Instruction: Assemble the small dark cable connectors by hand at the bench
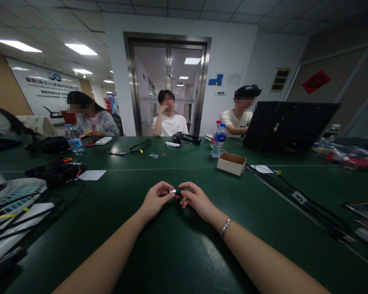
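Observation:
Just above the green table [178,245], a small slim black-and-silver object [178,191] lies level between my two hands; its exact kind is too small to make out. The fingers of my left hand [157,199] pinch its silver end. My right hand [196,198] is closed around the black end, thumb on the near side and the other fingers curled below. A silver bracelet [225,227] circles my right wrist.
An open cardboard box [231,164] and water bottles [218,141] stand ahead right, near a black monitor [286,124]. Cables [303,202] run along the right. A white fan [16,192] and black cables crowd the left. Several people sit across the table.

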`<state>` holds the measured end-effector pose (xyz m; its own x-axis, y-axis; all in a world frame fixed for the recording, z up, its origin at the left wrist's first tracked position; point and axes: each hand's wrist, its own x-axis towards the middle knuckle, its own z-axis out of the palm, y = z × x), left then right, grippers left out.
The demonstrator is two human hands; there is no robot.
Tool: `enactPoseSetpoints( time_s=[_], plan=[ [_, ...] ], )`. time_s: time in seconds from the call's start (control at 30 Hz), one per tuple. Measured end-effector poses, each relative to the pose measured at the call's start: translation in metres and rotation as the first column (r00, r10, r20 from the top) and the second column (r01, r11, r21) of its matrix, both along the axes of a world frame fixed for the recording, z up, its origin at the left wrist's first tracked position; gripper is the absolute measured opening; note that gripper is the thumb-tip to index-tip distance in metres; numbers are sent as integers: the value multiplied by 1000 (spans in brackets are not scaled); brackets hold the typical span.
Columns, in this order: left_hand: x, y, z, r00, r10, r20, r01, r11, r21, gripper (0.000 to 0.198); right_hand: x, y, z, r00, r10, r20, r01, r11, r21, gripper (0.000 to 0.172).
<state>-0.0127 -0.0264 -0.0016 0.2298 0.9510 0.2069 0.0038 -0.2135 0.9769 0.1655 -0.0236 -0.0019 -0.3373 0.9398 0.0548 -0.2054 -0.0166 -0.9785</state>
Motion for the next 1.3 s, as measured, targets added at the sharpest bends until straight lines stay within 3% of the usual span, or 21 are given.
enactPoseSetpoints(
  time_s=[0.27,0.53,0.73,1.07,1.3],
  plan=[
    [-1,-4,8,995,50,-81,-47,998,38,23,0,-1,1,1000,-6,-5,6,1000,-12,30],
    [-2,-2,4,995,93,-25,-93,995,-27,35,0,0,0,1000,-8,0,8,1000,-7,30],
    [-2,-2,5,999,41,5,-41,997,-60,32,0,-1,0,1000,-15,0,15,1000,-11,32],
    [-4,-2,6,999,31,-40,-30,999,31,22,0,1,0,1000,-3,8,3,1000,-18,31],
    [-4,0,3,995,95,-6,-95,994,-47,36,1,2,-2,1000,-2,5,2,1000,-3,31]
  ],
)
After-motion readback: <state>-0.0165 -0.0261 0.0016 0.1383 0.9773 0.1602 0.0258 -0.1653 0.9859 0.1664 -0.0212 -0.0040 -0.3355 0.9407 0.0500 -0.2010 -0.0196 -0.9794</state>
